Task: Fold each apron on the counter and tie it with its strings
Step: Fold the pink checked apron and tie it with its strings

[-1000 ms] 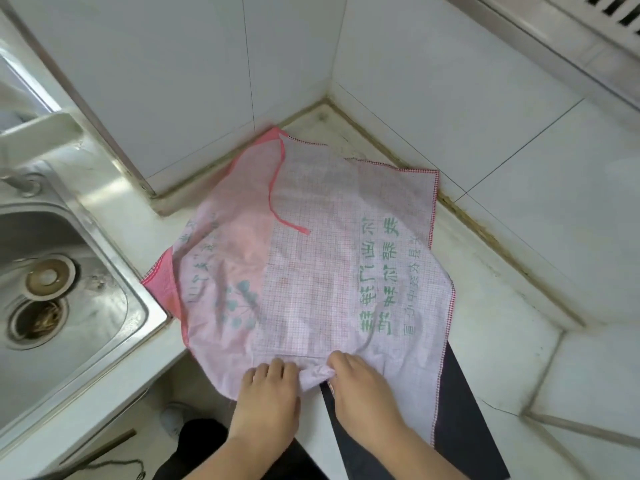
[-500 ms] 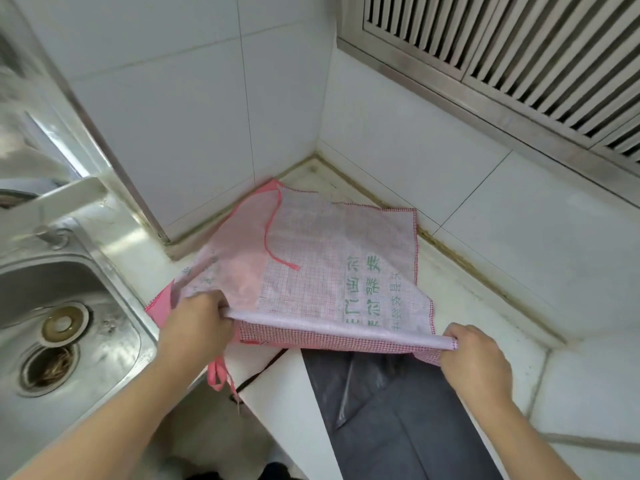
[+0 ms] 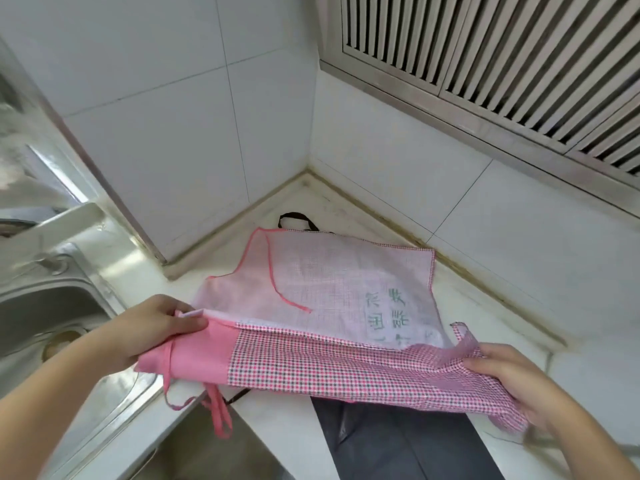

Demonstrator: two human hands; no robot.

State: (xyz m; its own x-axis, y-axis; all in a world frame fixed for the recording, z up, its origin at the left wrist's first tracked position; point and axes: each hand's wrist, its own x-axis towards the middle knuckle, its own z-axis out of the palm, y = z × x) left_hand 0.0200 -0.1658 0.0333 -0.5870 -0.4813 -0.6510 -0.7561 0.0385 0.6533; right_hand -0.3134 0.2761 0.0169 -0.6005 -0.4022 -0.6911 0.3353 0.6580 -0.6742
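Note:
A pink checked apron (image 3: 346, 362) with green printed characters lies in the counter's corner, its near edge lifted and turned over toward the wall. My left hand (image 3: 152, 327) grips the apron's left end at the plain pink band. My right hand (image 3: 512, 375) holds the right end of the same lifted edge. Pink strings (image 3: 218, 407) dangle from the left end over the counter edge. A dark grey apron (image 3: 398, 441) lies flat under the pink one, and its black loop (image 3: 298, 218) shows by the wall.
A steel sink (image 3: 52, 313) with a drain sits at the left. White tiled walls meet in the corner behind the aprons. A slatted metal vent (image 3: 502, 57) hangs above right. The white counter (image 3: 284, 427) edge runs close to me.
Both hands moved apart from the middle to the two ends of the near edge, lifted it and carried it toward the wall. The checked side now shows, and more of the dark apron is uncovered.

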